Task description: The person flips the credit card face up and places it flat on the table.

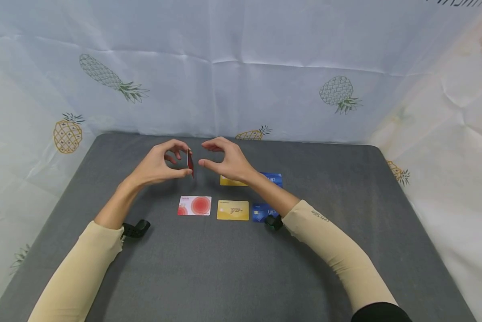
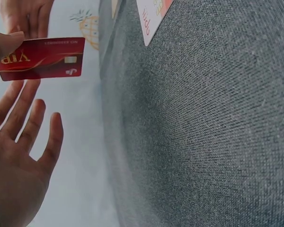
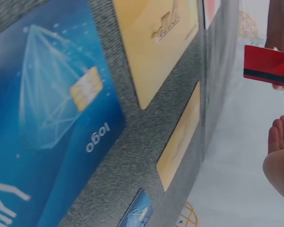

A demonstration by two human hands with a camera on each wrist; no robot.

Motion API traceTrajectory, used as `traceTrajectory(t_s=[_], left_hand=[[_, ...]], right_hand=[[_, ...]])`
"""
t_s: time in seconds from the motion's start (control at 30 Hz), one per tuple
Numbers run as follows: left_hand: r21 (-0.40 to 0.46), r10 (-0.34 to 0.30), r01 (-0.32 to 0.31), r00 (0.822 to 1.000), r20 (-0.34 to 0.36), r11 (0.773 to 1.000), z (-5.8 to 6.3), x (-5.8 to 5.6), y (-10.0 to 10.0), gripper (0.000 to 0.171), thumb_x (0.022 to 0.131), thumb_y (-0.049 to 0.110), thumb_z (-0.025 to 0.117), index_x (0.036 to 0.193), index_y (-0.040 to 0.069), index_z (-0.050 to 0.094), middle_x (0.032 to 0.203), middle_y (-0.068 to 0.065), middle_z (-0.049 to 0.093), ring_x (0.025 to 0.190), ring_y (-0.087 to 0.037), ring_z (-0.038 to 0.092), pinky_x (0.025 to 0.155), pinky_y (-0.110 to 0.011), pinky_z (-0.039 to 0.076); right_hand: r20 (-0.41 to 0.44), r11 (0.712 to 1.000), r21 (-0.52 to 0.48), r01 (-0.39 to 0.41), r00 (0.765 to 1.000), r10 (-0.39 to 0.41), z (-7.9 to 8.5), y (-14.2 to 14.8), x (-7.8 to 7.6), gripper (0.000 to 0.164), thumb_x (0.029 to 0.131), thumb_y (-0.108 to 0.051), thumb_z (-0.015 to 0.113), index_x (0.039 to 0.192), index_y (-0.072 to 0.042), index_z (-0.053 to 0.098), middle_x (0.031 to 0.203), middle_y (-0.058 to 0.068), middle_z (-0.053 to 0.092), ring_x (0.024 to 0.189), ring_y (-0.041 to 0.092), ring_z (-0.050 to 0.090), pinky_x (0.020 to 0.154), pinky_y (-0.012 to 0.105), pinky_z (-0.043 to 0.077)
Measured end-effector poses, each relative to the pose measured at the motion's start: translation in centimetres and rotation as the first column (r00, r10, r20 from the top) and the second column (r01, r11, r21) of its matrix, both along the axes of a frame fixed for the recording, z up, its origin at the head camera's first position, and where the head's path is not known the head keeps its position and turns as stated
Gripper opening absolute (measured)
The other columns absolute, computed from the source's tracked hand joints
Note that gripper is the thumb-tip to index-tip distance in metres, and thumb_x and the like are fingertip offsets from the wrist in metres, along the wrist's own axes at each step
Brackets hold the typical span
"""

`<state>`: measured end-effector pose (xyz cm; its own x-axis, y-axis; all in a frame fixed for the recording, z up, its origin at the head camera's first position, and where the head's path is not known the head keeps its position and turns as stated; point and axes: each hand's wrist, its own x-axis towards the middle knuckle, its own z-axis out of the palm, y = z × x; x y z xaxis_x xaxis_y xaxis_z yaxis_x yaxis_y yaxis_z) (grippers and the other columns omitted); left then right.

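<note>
My left hand (image 1: 157, 164) pinches a red VIP card (image 2: 42, 59) by its edges between thumb and fingers, holding it upright above the table. In the right wrist view the back of this red card (image 3: 266, 65) shows a dark stripe. Just to its right, my right hand (image 1: 230, 160) hovers with nothing in it, thumb and fingers spread apart. Below the hands lie a white card with red circles (image 1: 194, 205), a yellow card (image 1: 233, 210) and a blue VIP card (image 1: 260, 212) in a row. Behind them are another yellow card (image 1: 230, 181) and another blue card (image 1: 275, 180), partly covered by the right forearm.
A dark grey cloth covers the table (image 1: 209, 268). White fabric with pineapple prints (image 1: 225, 98) hangs behind it and at both sides. Black wrist-worn devices sit under the left wrist (image 1: 136, 229) and right wrist (image 1: 274, 222).
</note>
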<state>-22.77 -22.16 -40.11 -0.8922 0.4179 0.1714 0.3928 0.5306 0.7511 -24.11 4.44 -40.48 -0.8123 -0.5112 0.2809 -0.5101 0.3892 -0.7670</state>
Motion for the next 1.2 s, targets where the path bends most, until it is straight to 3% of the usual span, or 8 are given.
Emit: traceTrajectory(t_s=[0.3,0.47,0.9,1.2], left_hand=[[-0.02,-0.017,0.017,1.0,-0.004,1.0,0.1,0.1,0.3,0.053,0.088,0.021,0.088,0.135,0.007,0.068,0.129,-0.015,0.073,0.104,-0.038,0.058,0.091,-0.047,0.055],[-0.014,-0.029,0.029,1.0,0.011,0.999,0.1,0.1,0.4,0.052,0.088,0.021,0.088,0.134,0.007,0.069,0.129,-0.014,0.073,0.105,-0.037,0.059,0.092,-0.051,0.054],[-0.012,-0.026,0.026,1.0,-0.006,1.0,-0.2,-0.1,0.5,0.05,0.087,0.022,0.088,0.133,0.011,0.07,0.129,-0.011,0.073,0.105,-0.036,0.061,0.091,-0.046,0.054],[0.002,-0.062,0.062,0.998,0.022,0.998,-0.3,-0.1,0.3,0.056,0.087,0.018,0.088,0.137,0.008,0.066,0.135,-0.013,0.07,0.115,-0.038,0.06,0.095,-0.055,0.056]], right_hand=[[-0.03,0.997,-0.072,-0.036,0.999,0.034,0.6,-0.5,0.4,0.051,0.096,-0.024,0.084,0.141,-0.007,0.069,0.139,0.012,0.069,0.133,0.027,0.066,0.119,0.031,0.05],[-0.044,0.997,-0.06,-0.049,0.998,0.047,0.7,-0.8,0.6,0.053,0.095,-0.026,0.085,0.141,-0.007,0.069,0.138,0.009,0.069,0.133,0.026,0.066,0.12,0.032,0.049],[-0.05,0.998,-0.03,-0.053,0.997,0.051,0.4,-1.2,0.7,0.051,0.094,-0.026,0.086,0.138,-0.007,0.071,0.136,0.012,0.068,0.129,0.029,0.065,0.118,0.033,0.051],[-0.089,0.998,-0.028,-0.049,0.995,0.046,0.6,-1.3,0.7,0.05,0.094,-0.027,0.086,0.137,-0.006,0.071,0.135,0.01,0.069,0.128,0.026,0.066,0.117,0.032,0.051]])
